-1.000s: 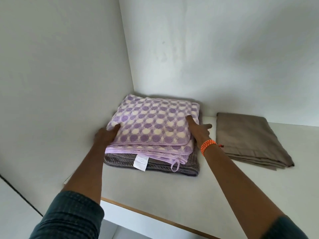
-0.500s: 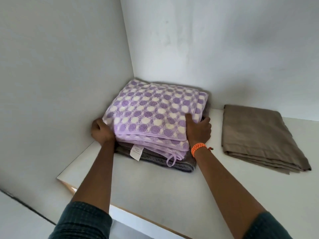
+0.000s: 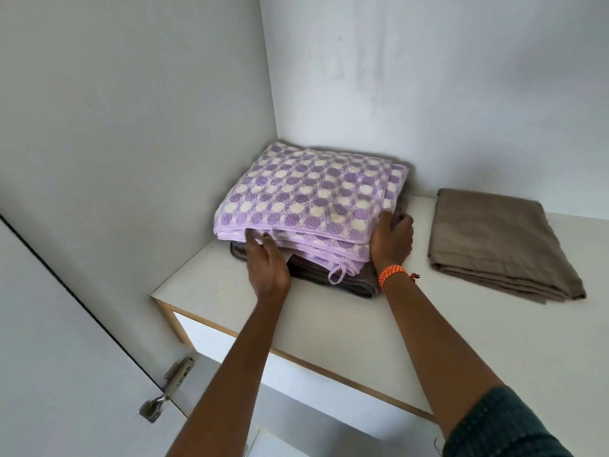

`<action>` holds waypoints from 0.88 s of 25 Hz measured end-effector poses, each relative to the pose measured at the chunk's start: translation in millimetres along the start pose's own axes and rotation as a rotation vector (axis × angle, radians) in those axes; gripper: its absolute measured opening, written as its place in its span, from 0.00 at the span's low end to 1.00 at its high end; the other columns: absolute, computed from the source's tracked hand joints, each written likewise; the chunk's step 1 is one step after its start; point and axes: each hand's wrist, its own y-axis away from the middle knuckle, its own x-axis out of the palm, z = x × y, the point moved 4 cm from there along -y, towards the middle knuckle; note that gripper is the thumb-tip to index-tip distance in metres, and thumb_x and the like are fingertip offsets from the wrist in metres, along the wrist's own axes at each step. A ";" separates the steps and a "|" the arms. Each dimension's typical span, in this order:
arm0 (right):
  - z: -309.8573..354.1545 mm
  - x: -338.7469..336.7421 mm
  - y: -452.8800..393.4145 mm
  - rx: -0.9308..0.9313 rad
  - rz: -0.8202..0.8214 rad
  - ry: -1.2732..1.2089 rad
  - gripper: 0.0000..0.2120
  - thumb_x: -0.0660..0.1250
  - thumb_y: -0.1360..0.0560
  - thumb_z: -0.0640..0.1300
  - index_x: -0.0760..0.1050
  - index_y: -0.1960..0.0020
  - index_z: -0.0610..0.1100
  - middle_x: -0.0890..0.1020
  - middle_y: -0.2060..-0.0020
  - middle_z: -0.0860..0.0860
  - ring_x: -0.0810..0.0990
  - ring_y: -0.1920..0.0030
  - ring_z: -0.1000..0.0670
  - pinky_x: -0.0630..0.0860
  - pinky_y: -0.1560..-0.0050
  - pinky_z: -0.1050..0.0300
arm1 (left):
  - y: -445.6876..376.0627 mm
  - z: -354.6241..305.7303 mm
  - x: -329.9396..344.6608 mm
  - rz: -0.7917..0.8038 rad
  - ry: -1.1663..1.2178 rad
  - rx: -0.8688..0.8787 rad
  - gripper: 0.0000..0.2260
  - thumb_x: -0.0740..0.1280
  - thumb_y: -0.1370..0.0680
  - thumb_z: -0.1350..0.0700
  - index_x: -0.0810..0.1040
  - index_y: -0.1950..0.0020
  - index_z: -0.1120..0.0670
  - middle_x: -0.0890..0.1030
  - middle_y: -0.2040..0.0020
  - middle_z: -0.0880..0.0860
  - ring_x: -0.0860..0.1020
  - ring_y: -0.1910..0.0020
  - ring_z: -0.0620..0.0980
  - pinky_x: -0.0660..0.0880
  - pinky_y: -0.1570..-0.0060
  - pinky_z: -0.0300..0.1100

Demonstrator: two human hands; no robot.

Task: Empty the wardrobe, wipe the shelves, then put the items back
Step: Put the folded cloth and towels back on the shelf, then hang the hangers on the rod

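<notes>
**Handling the towel stack on the wardrobe shelf**

Handling of the towel stack [image 3: 313, 206] is under way at the back left corner of the shelf [image 3: 230, 301]. The stack sits against the side wall and close to the back wall: a purple dotted towel on top, a grey towel [image 3: 349, 285] beneath. A folded brown cloth [image 3: 494, 245] lies flat on the same shelf, apart to the right.

Left hand [image 3: 268, 262]: fingers fairly straight, laid against the front folds of the stack, fingertips at the lower purple layers. Right hand [image 3: 392, 240]: cupped round the stack's front right corner, fingers curled against the side, thumb on the top edge. It holds the corner; how firmly cannot be told.

Step in hand, as a judgement: either squaring the stack into place or taking hold to lift it out. These frames alone do not settle whether the shelf is being emptied or refilled. No wiping cloth is in view.

Next move calls for both hands under or at opposite sides of the stack, so that the grey towel goes with the purple one and the folds do not slide.

Not made out: the right fingertips, hidden behind the stack; the stack's rear edge; the shelf's right end, cut off. A door hinge [image 3: 168, 390] shows at lower left; the space below the shelf is barely visible.
</notes>
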 end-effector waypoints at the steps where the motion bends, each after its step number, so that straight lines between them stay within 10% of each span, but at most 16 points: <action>1: 0.5 -4.4 14.0 -0.035 -0.005 -0.023 0.28 0.52 0.29 0.56 0.70 0.40 0.37 0.77 0.43 0.40 0.75 0.43 0.39 0.69 0.42 0.47 | 3.6 -0.9 6.4 0.116 -0.087 0.050 0.25 0.52 0.17 0.47 0.54 0.22 0.56 0.61 0.25 0.60 0.62 0.27 0.59 0.60 0.32 0.50; 6: -1.2 -12.4 79.6 -0.199 0.110 0.005 0.24 0.53 0.29 0.50 0.72 0.41 0.35 0.78 0.46 0.39 0.74 0.45 0.40 0.68 0.48 0.51 | -23.2 10.5 9.1 0.319 -0.428 0.091 0.29 0.52 0.18 0.42 0.54 0.23 0.57 0.60 0.26 0.63 0.59 0.28 0.62 0.58 0.32 0.54; 13: -9.9 -41.2 121.4 -0.204 0.131 0.148 0.19 0.59 0.23 0.43 0.69 0.37 0.33 0.75 0.41 0.38 0.71 0.41 0.39 0.66 0.40 0.49 | 28.5 -0.2 -24.1 0.204 -0.299 0.107 0.24 0.54 0.18 0.52 0.56 0.24 0.59 0.59 0.24 0.60 0.62 0.28 0.62 0.60 0.33 0.53; 16: -6.1 -61.9 165.9 -0.172 0.220 0.115 0.16 0.59 0.22 0.42 0.70 0.38 0.35 0.75 0.41 0.39 0.71 0.40 0.41 0.64 0.39 0.51 | 84.5 -6.0 -53.1 0.138 0.003 -0.021 0.21 0.62 0.22 0.58 0.66 0.30 0.57 0.58 0.24 0.58 0.69 0.33 0.51 0.65 0.37 0.40; 19: 3.4 -92.5 229.6 -0.268 0.379 -0.050 0.12 0.58 0.22 0.40 0.72 0.40 0.38 0.76 0.46 0.45 0.73 0.44 0.45 0.68 0.42 0.52 | 154.8 -2.5 -101.7 -0.117 0.421 -0.196 0.10 0.63 0.26 0.62 0.73 0.45 0.55 0.77 0.46 0.54 0.78 0.57 0.36 0.74 0.53 0.43; 22: -13.7 -125.0 288.9 -0.364 0.521 -0.115 0.10 0.58 0.23 0.39 0.73 0.44 0.39 0.75 0.50 0.50 0.74 0.47 0.47 0.71 0.49 0.55 | 241.1 29.6 -145.9 -0.289 0.482 -0.372 0.07 0.60 0.24 0.64 0.73 0.50 0.54 0.76 0.54 0.51 0.74 0.61 0.40 0.72 0.61 0.38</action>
